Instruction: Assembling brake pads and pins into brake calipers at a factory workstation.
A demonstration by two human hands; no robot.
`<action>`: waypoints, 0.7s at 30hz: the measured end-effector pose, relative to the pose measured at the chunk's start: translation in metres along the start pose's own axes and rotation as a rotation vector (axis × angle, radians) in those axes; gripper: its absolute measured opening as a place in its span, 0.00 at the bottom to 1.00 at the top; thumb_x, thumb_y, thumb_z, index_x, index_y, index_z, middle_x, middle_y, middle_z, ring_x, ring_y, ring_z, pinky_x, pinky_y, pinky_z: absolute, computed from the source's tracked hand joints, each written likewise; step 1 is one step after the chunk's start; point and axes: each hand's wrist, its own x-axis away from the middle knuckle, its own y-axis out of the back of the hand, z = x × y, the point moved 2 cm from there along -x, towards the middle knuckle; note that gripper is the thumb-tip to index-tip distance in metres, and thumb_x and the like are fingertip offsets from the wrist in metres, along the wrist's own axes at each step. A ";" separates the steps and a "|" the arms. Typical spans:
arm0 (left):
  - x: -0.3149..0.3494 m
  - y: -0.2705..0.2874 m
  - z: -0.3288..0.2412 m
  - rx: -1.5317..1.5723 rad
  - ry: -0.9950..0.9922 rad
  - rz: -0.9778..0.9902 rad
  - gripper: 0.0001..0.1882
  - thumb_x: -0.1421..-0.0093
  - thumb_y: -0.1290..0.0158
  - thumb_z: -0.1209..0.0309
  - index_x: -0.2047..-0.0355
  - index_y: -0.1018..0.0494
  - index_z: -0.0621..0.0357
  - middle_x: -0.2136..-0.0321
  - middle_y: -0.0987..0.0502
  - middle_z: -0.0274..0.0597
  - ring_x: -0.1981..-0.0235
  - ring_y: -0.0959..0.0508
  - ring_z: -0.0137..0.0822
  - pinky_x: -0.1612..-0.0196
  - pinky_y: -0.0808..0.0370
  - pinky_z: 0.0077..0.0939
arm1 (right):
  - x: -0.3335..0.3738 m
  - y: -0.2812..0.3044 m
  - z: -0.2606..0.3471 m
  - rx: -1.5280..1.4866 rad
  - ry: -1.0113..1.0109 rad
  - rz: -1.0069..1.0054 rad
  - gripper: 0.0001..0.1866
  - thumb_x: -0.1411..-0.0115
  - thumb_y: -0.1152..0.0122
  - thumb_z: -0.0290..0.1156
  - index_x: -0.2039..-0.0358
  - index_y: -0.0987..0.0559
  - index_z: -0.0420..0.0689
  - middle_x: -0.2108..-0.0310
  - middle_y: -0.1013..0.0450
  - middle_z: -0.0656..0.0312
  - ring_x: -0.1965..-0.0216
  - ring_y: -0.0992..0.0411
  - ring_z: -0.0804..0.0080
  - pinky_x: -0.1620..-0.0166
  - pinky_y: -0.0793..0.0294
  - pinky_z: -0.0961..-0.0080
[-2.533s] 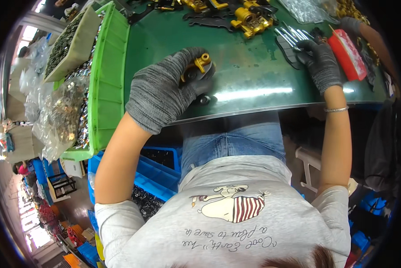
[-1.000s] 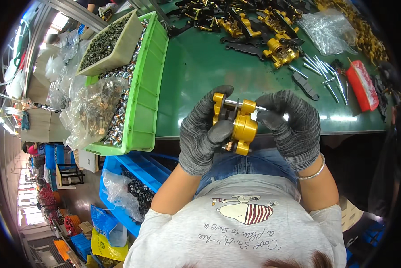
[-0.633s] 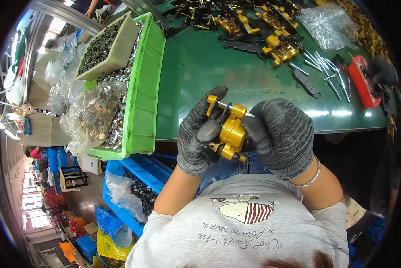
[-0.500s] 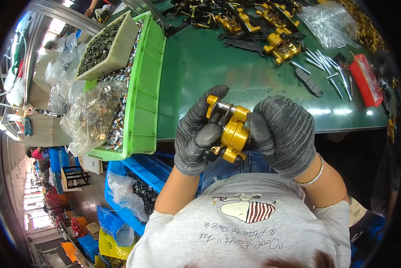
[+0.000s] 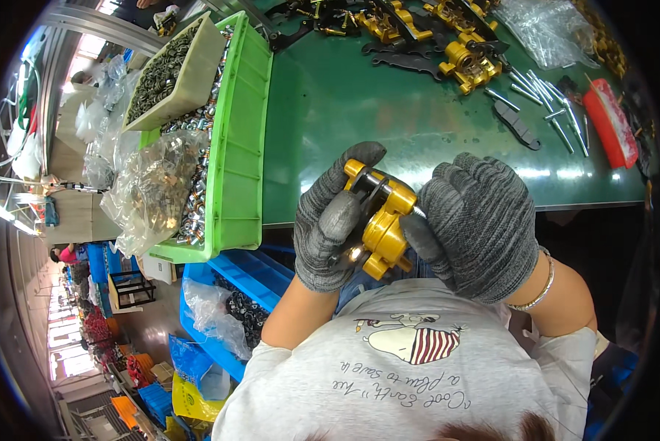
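Note:
A gold brake caliper (image 5: 385, 229) is held in front of my body by my left hand (image 5: 326, 228), in a grey knit glove. My left fingers and thumb wrap round its left side. A silver pin crosses the caliper's upper part, and a short threaded end (image 5: 418, 212) sticks out on its right. Close beside that end is my right hand (image 5: 480, 228), also gloved, with its fingers curled and closed. Whatever it holds, if anything, is hidden. Beyond lie a dark brake pad (image 5: 517, 125) and several silver pins (image 5: 557, 125) on the green table.
Further gold calipers (image 5: 471, 65) and dark flat metal parts lie at the table's far side. A green crate (image 5: 234, 176) of small metal parts stands left, holding a cream bin (image 5: 211, 70). A red box (image 5: 609, 125) is at right, a blue crate (image 5: 253, 283) lower left.
My right hand has shifted right, slightly away from the caliper, and the threaded end now shows. The caliper has tilted a little in my left hand.

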 end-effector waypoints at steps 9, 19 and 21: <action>-0.016 0.001 -0.001 -0.414 -0.077 -0.171 0.28 0.44 0.47 0.59 0.50 0.32 0.67 0.62 0.25 0.43 0.62 0.26 0.31 0.55 0.30 0.22 | 0.003 -0.041 -0.014 -0.443 -0.270 -0.233 0.18 0.39 0.55 0.41 0.69 0.26 0.38 0.81 0.30 0.49 0.77 0.29 0.53 0.73 0.30 0.62; -0.029 0.005 -0.009 -0.454 -0.086 -0.082 0.21 0.40 0.52 0.58 0.54 0.30 0.62 0.61 0.26 0.38 0.61 0.27 0.28 0.56 0.30 0.22 | -0.025 -0.007 -0.018 -0.175 -0.302 0.147 0.21 0.37 0.56 0.45 0.70 0.26 0.39 0.76 0.29 0.47 0.72 0.28 0.54 0.67 0.28 0.66; -0.034 0.000 -0.011 -0.535 -0.134 -0.101 0.21 0.39 0.53 0.57 0.55 0.30 0.61 0.61 0.26 0.38 0.61 0.28 0.28 0.56 0.30 0.23 | -0.028 -0.009 -0.027 -0.825 -0.594 0.160 0.21 0.38 0.53 0.47 0.68 0.26 0.38 0.73 0.28 0.50 0.70 0.27 0.59 0.64 0.29 0.69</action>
